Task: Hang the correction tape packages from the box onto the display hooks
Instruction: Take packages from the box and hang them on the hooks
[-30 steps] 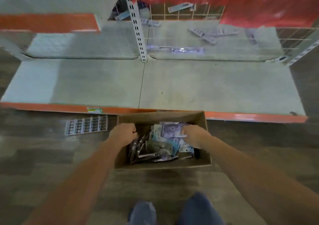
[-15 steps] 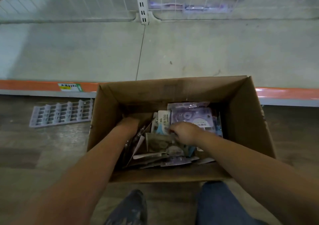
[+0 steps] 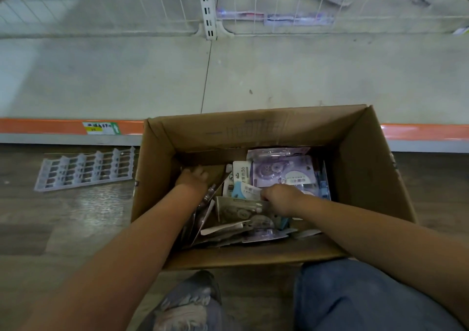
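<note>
Below the bare shelf (image 3: 279, 77), both hands reach into the box (image 3: 365, 173): right hand (image 3: 278, 196) pinches a package (image 3: 250, 191); left hand (image 3: 193, 177) lies flat, gripping nothing.

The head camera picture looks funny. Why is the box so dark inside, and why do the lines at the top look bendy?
In the head view, the cardboard box walls shade its inside, so the packages look dim; the wide-angle lens bends the wire grid near the top edge, and things there look blurry; the floor shows a pale shiny patch.
</note>
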Motion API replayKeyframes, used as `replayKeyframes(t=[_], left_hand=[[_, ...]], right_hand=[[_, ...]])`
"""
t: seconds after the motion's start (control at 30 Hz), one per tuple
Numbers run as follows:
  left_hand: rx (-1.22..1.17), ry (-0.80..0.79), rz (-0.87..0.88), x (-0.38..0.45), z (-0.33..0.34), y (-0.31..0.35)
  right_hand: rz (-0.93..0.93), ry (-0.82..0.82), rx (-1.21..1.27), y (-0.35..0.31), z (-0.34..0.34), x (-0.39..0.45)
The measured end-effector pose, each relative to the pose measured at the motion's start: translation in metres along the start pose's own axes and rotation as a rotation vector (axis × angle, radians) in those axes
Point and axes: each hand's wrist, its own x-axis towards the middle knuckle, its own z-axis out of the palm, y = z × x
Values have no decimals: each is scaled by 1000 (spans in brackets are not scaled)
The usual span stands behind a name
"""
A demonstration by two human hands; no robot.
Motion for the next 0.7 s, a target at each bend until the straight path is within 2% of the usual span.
replayKeyframes(t=[0.2,0.33,0.4,0.47,0.6,0.7], left_hand=[[184,43,117,-14,-11,-1],[248,101,191,-23,-21,0],[219,119,191,-26,-24,-9],[159,120,159,-28,-22,-23],[6,54,84,-38,-17,-46],[-191,101,79,-50,-26,-56]], right_hand=[[61,54,228,14,-19,-4],[127,99,620,25,-26,-8],[153,110,799,30,-31,-12],[167,139,870,36,-39,-16],[140,188,873,47,-57,-27],[135,208,797,54,-69,-34]])
